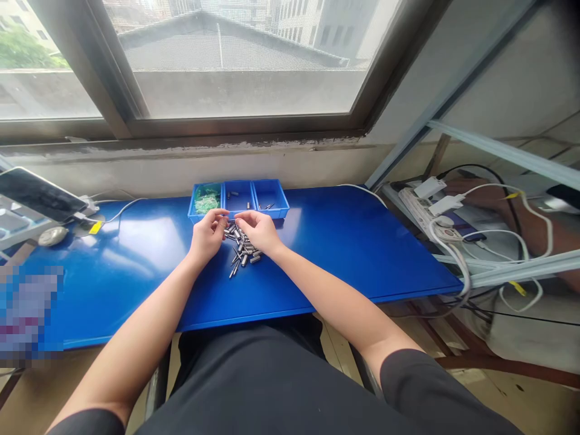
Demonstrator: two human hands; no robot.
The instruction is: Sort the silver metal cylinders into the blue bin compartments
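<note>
The left hand (208, 235) and right hand (260, 231) face each other, fingertips near but apart. On each, thumb and forefinger curl close together; whether they pinch anything, I cannot tell. Between and just nearer the body than the fingers, a loose heap of silvery cylindrical and thin dark metal pieces (244, 260) lies on the glossy blue surface (339, 241). Just beyond the fingers stand three adjoining blue plastic bins (283, 212), the leftmost holding green pieces (207, 198).
</note>
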